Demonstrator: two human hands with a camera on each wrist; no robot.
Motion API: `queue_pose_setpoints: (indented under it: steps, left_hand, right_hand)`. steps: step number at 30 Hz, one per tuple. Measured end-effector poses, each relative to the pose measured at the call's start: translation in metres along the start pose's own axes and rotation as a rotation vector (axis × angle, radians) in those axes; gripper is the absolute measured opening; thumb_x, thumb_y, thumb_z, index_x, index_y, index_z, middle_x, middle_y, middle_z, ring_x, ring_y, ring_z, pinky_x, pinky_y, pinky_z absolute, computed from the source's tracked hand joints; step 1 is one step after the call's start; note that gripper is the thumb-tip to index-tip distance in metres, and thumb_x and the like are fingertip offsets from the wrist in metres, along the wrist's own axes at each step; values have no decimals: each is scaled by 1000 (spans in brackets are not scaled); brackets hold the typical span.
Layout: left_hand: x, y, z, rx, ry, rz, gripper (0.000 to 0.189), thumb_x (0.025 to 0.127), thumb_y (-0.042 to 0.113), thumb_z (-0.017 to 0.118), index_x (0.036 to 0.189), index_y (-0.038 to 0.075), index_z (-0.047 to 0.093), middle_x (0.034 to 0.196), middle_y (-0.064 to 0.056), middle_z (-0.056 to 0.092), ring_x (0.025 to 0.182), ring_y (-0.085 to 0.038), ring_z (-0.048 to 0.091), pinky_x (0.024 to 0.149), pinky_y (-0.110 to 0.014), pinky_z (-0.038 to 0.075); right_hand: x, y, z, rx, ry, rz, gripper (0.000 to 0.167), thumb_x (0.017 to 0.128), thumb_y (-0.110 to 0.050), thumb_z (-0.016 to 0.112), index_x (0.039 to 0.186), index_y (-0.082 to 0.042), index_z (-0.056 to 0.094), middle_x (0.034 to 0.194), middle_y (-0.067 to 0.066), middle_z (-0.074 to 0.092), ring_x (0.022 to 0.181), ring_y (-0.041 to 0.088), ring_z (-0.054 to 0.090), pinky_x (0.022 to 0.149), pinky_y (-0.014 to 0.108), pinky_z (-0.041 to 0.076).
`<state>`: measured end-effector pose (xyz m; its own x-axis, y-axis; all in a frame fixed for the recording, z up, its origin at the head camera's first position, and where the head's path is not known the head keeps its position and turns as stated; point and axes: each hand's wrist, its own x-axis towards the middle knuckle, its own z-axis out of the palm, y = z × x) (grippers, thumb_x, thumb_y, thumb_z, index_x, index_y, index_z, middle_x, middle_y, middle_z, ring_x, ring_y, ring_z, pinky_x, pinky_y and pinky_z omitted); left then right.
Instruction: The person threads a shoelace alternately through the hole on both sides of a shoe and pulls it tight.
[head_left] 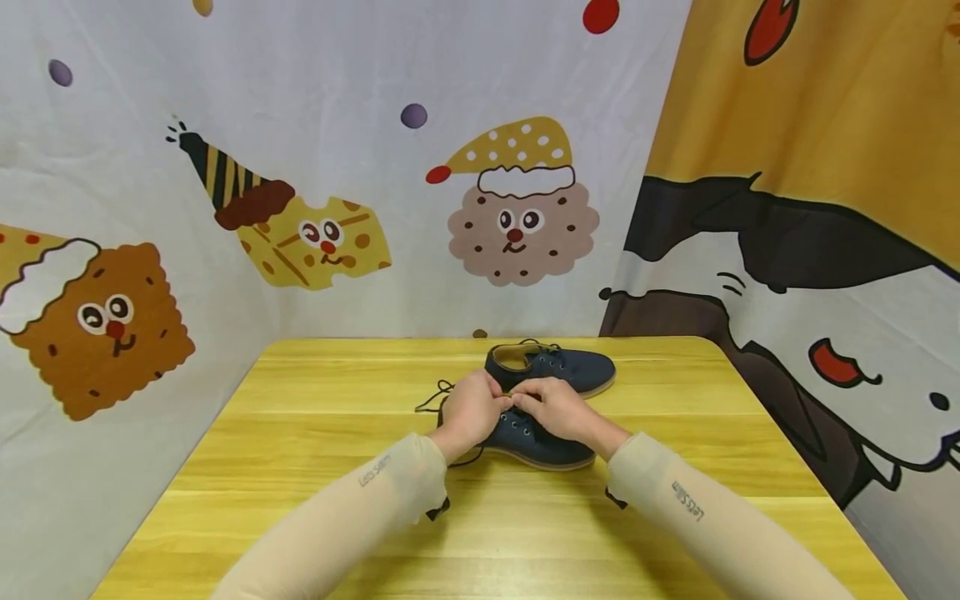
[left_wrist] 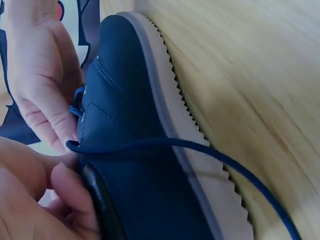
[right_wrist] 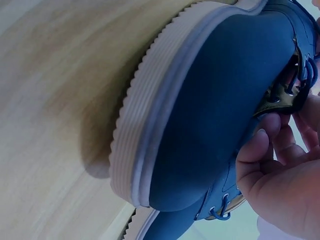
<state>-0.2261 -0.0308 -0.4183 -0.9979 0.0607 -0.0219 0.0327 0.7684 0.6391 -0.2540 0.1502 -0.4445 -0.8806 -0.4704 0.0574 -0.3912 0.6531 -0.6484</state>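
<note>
A navy blue lace-up shoe (head_left: 551, 446) with a pale ridged sole lies on the table, toe to the right. At its opening both hands meet. My left hand (head_left: 471, 408) is on the heel side, its curled fingers pinching the top of the shoe tongue. My right hand (head_left: 558, 406), over the lacing, pinches the edge of the tongue (right_wrist: 281, 107) between thumb and fingers. The left fingertips' grip is partly hidden. A loose blue shoelace (left_wrist: 190, 145) crosses the shoe's side and trails over the sole onto the wood.
A second navy shoe (head_left: 585, 367) stands just behind, laced, toe to the right. Another lace end (head_left: 442, 392) loops out on the left. The yellow wooden table (head_left: 315, 475) reaches to a cartoon-printed cloth (head_left: 337, 108) at the back.
</note>
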Motion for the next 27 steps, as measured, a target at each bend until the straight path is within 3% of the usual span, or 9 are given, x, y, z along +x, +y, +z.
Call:
queue_pose_setpoints:
  steps: [5,9,11,13,15,18,21,24,27]
  left_hand:
    - [-3,-4,-9,-28,3,68,21,92,32,69,90,16,56,76,2,56,57,-15,55,51,-31,45]
    - [5,-7,-38,136,117,168,19,93,39,65,97,21,68,80,8,64,61,-11,57,52,-32,44]
    - [13,-11,-55,190,126,188,21,93,43,64,101,26,72,87,12,67,69,-8,59,55,-31,46]
    - [22,-15,-68,169,72,199,24,94,42,63,105,25,75,93,10,69,77,-11,63,61,-33,50]
    - [28,-18,-75,150,-42,190,26,94,42,62,104,22,76,94,7,71,81,-15,65,68,-37,52]
    - [34,-19,-69,193,-154,199,28,94,44,62,105,23,76,92,9,70,87,-15,64,83,-42,48]
    - [40,-18,-56,266,-232,220,31,93,51,60,104,27,77,92,13,70,81,-10,62,82,-40,47]
    - [45,-17,-44,198,-308,210,30,93,49,60,96,25,79,85,7,71,64,-10,53,68,-34,46]
    - [48,-17,-38,98,-334,186,25,92,42,65,86,23,80,79,6,71,63,-13,54,63,-31,44]
  right_hand:
    - [-3,0,2,7,27,-40,18,100,-26,57,113,-28,70,106,-12,65,90,7,59,77,32,49]
    - [-4,-1,4,-1,39,-50,20,100,-25,57,116,-25,70,108,-11,65,94,7,60,80,34,50]
    - [-5,-1,5,0,42,-39,21,100,-25,57,116,-24,70,109,-11,65,95,7,60,82,34,50]
    - [-5,-2,6,1,41,-23,21,100,-26,57,116,-25,70,111,-11,64,96,7,60,82,34,50]
    - [-5,-2,6,4,37,-12,21,100,-27,56,116,-25,70,112,-11,64,97,7,60,82,33,50]
    - [-6,-2,6,7,38,-18,22,100,-27,56,117,-23,70,112,-10,64,98,8,61,82,34,50]
    - [-7,-2,7,11,43,-27,22,100,-25,57,118,-21,69,113,-8,64,99,10,61,82,35,51]
    - [-7,-2,8,10,47,-26,22,100,-25,57,117,-23,69,114,-8,64,101,11,61,83,35,51]
    - [-7,-4,8,7,45,-29,22,100,-24,57,117,-24,69,115,-8,64,101,11,61,84,35,50]
